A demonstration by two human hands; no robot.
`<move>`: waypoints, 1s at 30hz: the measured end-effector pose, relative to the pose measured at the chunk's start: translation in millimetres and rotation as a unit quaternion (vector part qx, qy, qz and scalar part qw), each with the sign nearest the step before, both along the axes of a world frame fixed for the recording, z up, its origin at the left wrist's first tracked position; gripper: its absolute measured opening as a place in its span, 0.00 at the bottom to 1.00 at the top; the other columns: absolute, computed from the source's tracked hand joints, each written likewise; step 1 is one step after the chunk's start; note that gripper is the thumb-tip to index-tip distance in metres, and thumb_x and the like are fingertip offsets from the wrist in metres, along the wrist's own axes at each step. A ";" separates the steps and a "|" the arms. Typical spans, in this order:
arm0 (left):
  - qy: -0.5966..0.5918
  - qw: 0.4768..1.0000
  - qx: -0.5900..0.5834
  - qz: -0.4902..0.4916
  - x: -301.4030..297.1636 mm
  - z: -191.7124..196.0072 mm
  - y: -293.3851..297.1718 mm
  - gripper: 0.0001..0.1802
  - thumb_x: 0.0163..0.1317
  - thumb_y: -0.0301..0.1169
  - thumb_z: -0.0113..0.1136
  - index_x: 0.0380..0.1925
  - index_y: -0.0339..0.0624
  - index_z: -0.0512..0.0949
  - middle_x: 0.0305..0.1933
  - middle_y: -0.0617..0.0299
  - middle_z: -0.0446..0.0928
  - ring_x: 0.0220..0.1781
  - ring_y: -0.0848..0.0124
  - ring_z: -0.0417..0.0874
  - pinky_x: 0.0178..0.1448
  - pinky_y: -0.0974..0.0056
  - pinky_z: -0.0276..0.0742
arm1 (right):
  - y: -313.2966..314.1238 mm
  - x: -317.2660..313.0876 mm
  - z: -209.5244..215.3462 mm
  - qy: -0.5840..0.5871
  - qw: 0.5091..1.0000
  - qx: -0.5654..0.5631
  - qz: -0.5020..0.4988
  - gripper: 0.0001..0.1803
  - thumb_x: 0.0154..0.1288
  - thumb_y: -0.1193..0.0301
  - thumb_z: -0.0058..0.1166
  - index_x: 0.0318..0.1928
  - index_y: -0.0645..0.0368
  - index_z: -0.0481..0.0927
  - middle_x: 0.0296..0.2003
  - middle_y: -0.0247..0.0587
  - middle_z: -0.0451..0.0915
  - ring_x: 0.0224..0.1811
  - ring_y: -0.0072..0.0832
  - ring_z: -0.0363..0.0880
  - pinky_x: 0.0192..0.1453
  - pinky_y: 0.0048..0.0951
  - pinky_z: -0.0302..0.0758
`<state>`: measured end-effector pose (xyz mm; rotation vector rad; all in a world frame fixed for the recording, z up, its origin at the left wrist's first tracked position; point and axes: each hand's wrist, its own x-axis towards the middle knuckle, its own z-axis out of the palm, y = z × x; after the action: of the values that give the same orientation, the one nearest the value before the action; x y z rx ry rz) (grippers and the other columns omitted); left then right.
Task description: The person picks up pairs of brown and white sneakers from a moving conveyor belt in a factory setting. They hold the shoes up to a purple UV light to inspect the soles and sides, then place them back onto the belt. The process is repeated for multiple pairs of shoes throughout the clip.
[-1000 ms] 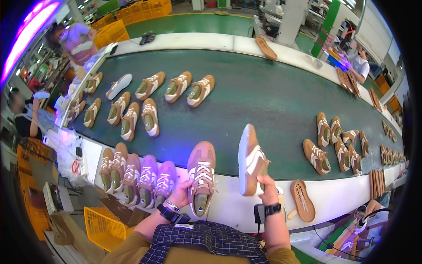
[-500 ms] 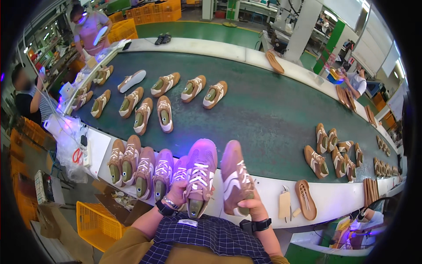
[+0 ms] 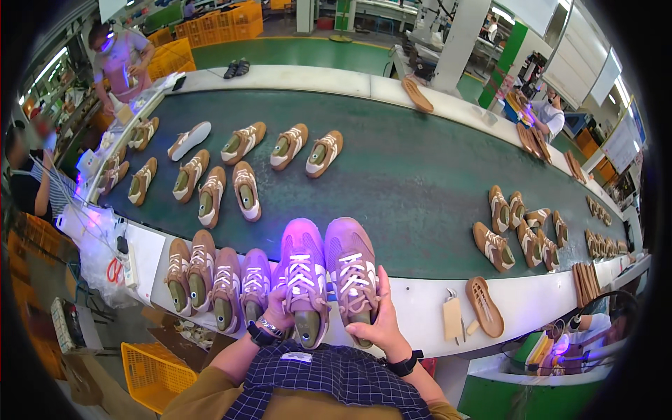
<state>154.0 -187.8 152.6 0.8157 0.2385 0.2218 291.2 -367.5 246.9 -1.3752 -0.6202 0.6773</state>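
Left shoe [image 3: 302,276], right shoe [image 3: 351,269]: heels clasped by left fingers [image 3: 278,309], partly hidden, and right fingers [image 3: 383,283] by the tabletop's near edge [image 3: 413,315]; could be dropped if grip slackens.

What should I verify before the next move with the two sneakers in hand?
1. Left hand gripping the left sneaker: ok.
2. Right hand gripping the right sneaker: ok.
3. Both held sneakers side by side, toes pointing away from the wearer: ok.
4. Olive shoe lasts inside both: ok.
5. Undersides of both unmarked: cannot tell, hidden from view.
6. Tan outsole clear of the right hand: ok, lying apart on the white ledge.
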 end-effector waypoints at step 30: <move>0.013 0.960 -0.253 -0.116 13.8 16.9 -12.9 0.39 0.48 0.38 0.63 0.59 0.33 0.63 0.55 0.49 0.72 0.57 0.57 0.75 0.64 0.56 0.68 | -30.1 14.3 -32.6 0.349 0.930 0.117 0.008 0.38 0.56 0.55 0.54 0.60 0.69 0.63 0.52 0.49 0.73 0.52 0.35 0.75 0.58 0.35 0.72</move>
<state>167.8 -200.7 169.5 0.3313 0.2085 -0.0731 305.6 -397.5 214.3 -0.8215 -0.1289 1.0032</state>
